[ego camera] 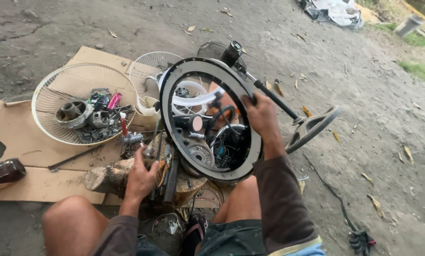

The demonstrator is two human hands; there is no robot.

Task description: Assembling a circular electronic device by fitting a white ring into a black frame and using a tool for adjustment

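Right hand (262, 116) gripping the rim of a black ring-shaped fan housing (210, 118) held upright, left hand (140, 178) closed around small tools on a wooden log (106, 178), cream fan guard (82, 102) full of parts on cardboard (23, 137)

Ring frame (211, 121) at centre; fan guard (61, 90) holding parts at nine o'clock, on cardboard (27, 137); log (106, 178) at seven.

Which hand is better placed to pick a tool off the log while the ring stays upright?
Left. The left hand already rests on the log among the tools. The right hand grips the rim of the black ring, propping it on edge, so it probably should not let go.
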